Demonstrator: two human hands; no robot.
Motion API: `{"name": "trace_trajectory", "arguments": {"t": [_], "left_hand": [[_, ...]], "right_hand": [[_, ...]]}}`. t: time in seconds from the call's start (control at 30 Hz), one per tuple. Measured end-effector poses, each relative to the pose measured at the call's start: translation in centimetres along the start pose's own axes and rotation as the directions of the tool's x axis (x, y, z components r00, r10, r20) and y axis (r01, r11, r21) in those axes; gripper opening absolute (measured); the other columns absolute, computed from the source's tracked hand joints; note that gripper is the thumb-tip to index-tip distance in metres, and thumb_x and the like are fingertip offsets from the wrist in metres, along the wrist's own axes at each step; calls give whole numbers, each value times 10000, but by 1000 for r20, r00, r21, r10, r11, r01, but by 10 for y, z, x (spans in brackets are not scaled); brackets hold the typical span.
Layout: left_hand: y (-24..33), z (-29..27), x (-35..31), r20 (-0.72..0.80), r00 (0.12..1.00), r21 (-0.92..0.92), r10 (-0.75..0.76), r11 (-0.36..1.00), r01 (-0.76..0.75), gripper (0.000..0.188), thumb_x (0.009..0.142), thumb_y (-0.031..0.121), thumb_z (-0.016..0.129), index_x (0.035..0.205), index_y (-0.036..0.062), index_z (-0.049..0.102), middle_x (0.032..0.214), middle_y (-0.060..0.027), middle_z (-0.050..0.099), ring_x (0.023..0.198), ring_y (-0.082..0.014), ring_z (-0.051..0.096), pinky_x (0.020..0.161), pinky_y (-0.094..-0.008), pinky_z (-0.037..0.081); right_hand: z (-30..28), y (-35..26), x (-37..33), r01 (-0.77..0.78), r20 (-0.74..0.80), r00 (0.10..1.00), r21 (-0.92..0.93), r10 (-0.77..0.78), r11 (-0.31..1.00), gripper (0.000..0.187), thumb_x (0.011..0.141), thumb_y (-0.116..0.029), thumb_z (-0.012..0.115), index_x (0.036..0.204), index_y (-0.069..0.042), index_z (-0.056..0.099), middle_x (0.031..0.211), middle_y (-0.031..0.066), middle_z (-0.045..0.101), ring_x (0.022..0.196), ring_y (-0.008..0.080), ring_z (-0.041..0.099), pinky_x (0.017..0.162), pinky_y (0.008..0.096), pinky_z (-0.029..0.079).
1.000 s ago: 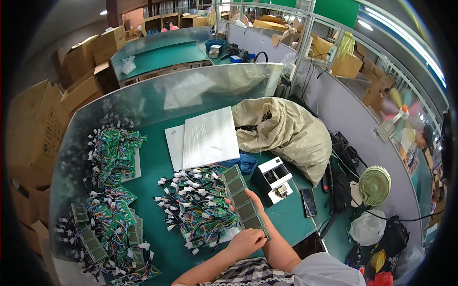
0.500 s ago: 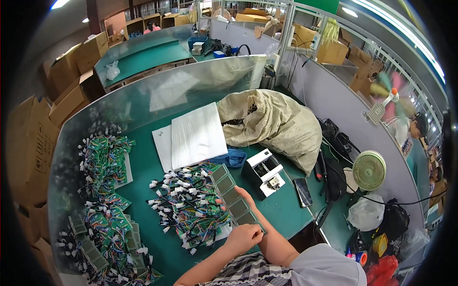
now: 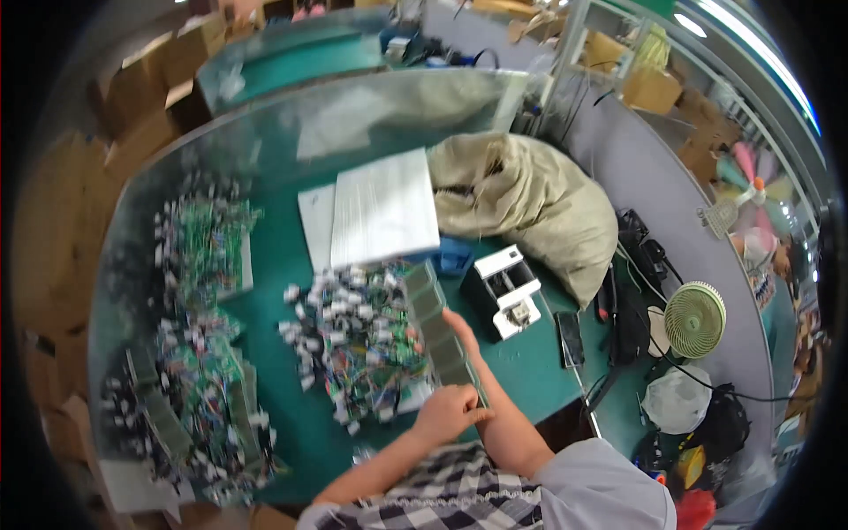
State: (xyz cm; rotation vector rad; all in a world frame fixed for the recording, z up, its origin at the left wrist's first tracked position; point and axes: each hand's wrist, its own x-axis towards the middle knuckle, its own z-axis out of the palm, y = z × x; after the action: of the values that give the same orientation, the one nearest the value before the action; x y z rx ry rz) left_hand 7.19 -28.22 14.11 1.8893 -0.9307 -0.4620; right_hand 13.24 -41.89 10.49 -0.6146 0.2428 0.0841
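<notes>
A long panel of several joined green-edged circuit boards (image 3: 435, 329) slants across the front of the bench. My right hand (image 3: 461, 340) supports it along its right side, its other fingers hidden behind the panel. At the near end, my left hand (image 3: 447, 413) is closed with curled fingers on the panel's edge. Just left of the panel spreads a heap of wired circuit boards (image 3: 371, 344) with white connectors and coloured wires. A white and black bench device (image 3: 503, 296) with a metal fitting stands to the right of my hands.
More wired boards (image 3: 208, 371) are piled along the left side. White foam sheets (image 3: 384, 212) and a large beige sack (image 3: 539, 203) lie at the back. On the right are a phone (image 3: 570, 340), a green fan (image 3: 694, 320), cables and plastic bags (image 3: 677, 397).
The whole view has shifted and blurred, with the bench things sitting higher in the picture. Both hands stay on the panel, with the left still at its near end.
</notes>
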Motion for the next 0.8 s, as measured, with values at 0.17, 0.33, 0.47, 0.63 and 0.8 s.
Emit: {"name": "trace_trajectory", "arguments": {"t": [0.17,0.33,0.47,0.63,0.8], "left_hand": [[1,-17,-1,16,998,-51,55,997,-55,339,836,364,724,791,80,544,727,-98,595,735,-317,612,638,-441,465],[-1,-37,-20,4,988,303,152,942,-146,246,884,299,671,817,79,584,756,-100,608,764,-303,616,677,-430,476],[-12,-61,-58,-156,988,130,-11,991,32,156,889,232,655,849,88,611,824,-90,619,817,-300,617,726,-424,482],[-55,-96,-159,-579,771,684,265,672,284,155,791,153,686,852,141,544,851,-17,562,834,-216,584,793,-387,434],[-138,-28,-208,140,977,801,-161,599,-16,147,848,316,640,851,170,626,901,2,544,918,-173,551,861,-350,401]], "right_hand": [[11,-1,5,63,-40,997,-1,-63,998,495,963,-431,537,1268,-42,553,1110,177,653,993,317,675,689,380,595],[22,9,7,-48,-35,998,122,53,991,520,942,-434,559,1268,-29,546,1160,137,626,1122,306,635,799,386,606],[23,18,11,-46,-38,998,134,51,990,562,917,-440,568,1289,-21,525,1166,171,618,1113,336,632,787,416,589],[1,-7,9,-42,120,993,272,10,961,547,921,-441,560,1316,-66,507,1277,257,574,929,382,673,703,435,601],[36,-14,9,21,54,998,18,-22,1000,572,917,-424,562,1345,-51,487,1271,248,585,954,367,679,725,400,605]]}}
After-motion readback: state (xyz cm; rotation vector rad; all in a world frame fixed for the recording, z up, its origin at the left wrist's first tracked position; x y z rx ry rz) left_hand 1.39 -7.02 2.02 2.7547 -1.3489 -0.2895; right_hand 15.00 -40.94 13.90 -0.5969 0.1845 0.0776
